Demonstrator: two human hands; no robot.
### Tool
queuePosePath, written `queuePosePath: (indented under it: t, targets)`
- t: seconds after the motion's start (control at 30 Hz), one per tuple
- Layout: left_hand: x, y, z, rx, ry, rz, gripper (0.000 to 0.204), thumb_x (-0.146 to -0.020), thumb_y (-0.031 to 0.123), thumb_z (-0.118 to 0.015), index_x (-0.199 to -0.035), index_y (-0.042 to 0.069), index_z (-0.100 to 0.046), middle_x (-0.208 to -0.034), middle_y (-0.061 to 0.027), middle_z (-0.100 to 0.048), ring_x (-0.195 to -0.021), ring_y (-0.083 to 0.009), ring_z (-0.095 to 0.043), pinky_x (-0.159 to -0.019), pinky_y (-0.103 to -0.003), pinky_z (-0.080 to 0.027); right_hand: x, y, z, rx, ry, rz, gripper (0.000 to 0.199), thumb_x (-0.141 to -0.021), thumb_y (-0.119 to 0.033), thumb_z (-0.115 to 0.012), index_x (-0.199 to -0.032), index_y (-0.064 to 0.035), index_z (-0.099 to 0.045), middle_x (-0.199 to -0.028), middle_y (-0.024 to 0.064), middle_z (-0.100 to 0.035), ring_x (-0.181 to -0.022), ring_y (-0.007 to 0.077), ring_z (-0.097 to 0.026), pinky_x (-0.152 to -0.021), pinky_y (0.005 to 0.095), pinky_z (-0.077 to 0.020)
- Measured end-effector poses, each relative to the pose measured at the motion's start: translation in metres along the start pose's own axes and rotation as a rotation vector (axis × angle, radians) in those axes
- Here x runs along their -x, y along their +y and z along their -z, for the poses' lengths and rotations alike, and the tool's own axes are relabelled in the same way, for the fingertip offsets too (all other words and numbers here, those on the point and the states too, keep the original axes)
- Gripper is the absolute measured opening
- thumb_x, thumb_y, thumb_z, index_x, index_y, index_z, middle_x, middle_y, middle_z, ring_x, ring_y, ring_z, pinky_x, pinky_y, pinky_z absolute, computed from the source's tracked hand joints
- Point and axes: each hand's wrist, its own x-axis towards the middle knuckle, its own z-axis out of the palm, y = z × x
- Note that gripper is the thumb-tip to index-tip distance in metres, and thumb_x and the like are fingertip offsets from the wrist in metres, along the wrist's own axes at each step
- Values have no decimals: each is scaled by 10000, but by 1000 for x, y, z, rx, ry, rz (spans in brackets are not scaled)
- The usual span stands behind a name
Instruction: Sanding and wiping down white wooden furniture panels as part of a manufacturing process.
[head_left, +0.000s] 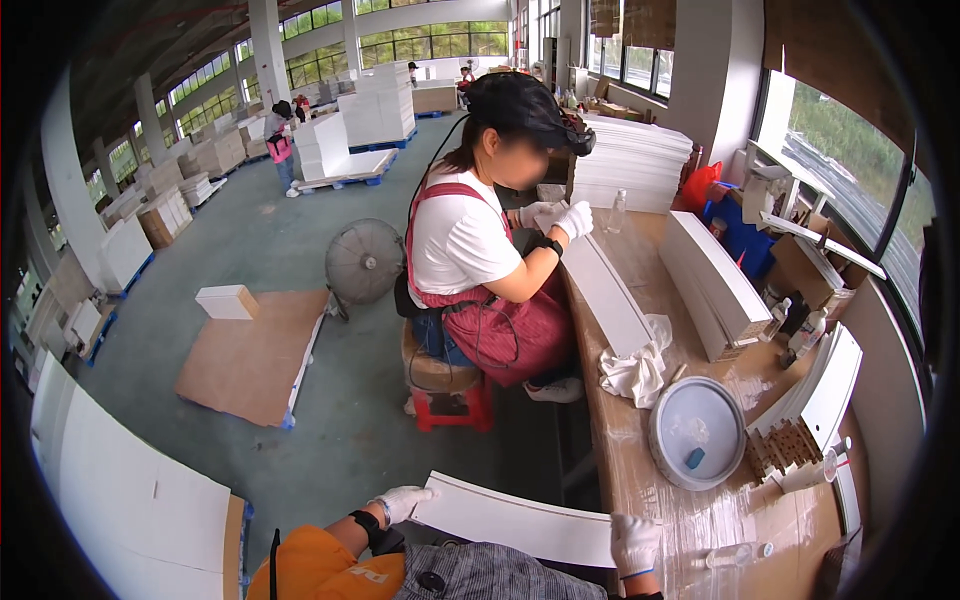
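Both gloved hands grip long white panel (520, 522)

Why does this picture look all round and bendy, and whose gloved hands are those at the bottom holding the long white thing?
A camera worn on a person's head took it, looking down; its wide lens bends straight edges. Those are that person's own hands in white gloves. The left hand and the right hand each hold one end of a long white curved panel. To the right stands a long workbench with a round grey lid, a white rag and stacked white panels. Further along, a co-worker on a red stool handles another white panel.
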Motion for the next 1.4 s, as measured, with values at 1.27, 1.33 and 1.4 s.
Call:
queuePosePath:
  t: [1.27,1.33,1.4]
  targets:
    - [50,114,-53,41,-771,-71,452,-1029,437,-532,-1275,61,-583,-1070,-99,-704,-886,-220,-712,-805,-374,-598,47,-155,175,-318,48,-296,301,-805,-180,-726,-1099,-120,-701,-1046,122,-710,-934,348,-684,-791,441,-547]
    - [48,109,-90,-54,-846,22,393,-1021,357,-584,-1291,72,-568,-1084,-60,-687,-930,-187,-692,-835,-346,-588,68,-159,193,-392,-34,-498,296,-816,-202,-730,-1102,-128,-711,-1023,132,-712,-944,348,-685,-803,435,-548]
    - [50,101,-129,-230,-919,-16,386,-1006,249,-613,-1344,80,-534,-1135,-70,-679,-984,-203,-688,-877,-356,-577,89,-163,206,-445,-35,-639,325,-827,-219,-732,-1138,-125,-712,-1034,152,-711,-977,348,-683,-834,403,-543]
